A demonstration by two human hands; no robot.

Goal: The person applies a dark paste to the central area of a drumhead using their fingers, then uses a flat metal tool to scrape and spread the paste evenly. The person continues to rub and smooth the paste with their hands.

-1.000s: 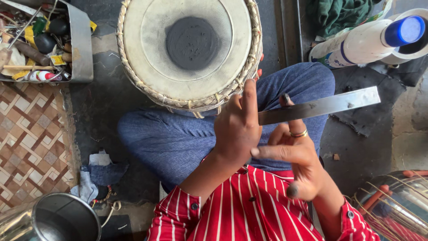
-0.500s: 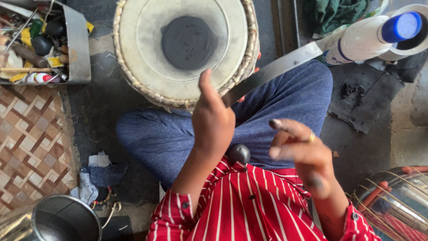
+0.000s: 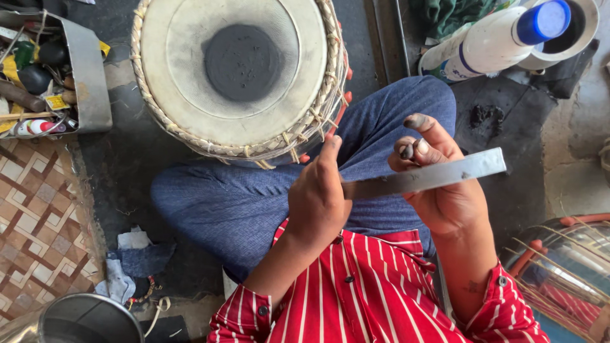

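At frame centre, the left hand (image 3: 316,203) gripped one end of a thin, stiff, likely sharp-edged metal blade (image 3: 424,179) while the right hand (image 3: 443,190) cradled its middle with loosely curled fingers.

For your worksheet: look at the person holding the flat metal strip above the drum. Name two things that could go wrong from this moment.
1. The left hand holds the metal strip across the right hand; its edge might scrape the blackened fingers.
2. If the strip slips, it could strike the drum and possibly mark its dark centre patch.

Dark floor (image 3: 127,178), patterned mat (image 3: 38,216)
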